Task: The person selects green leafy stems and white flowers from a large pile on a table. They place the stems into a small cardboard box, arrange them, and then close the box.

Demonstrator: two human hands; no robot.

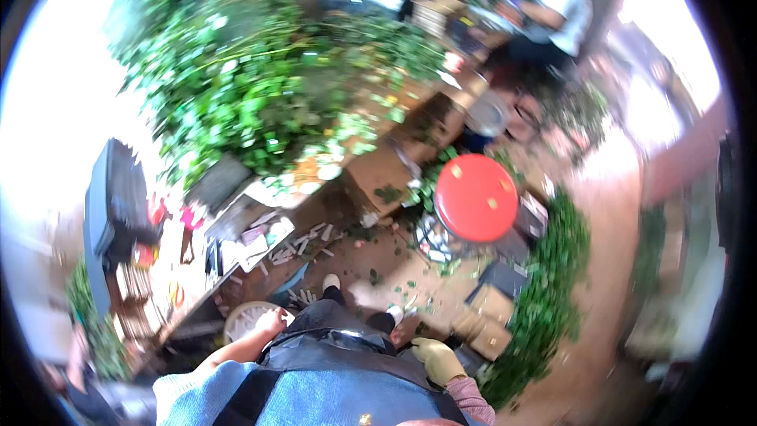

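Observation:
Low beside the dark apron hangs my left hand (273,320), bare, near a pale round slatted stool or basket top (245,319); whether its fingers hold anything cannot be made out. My right hand (436,361) wears a pale yellow glove and is at the apron's right side; its fingers are blurred. A workbench (307,174) ahead bears a large heap of green leafy stems (248,89). To the right stands a round red stool (476,197) with small leaf bits on its seat.
Cardboard boxes (492,331) lie right of my feet, by a long row of greenery (550,290). Leaves and paper scraps litter the floor (378,266). A bucket (487,113) stands by the bench's far end. A person in a white shirt (559,9) is at the back right; another person shows lower left.

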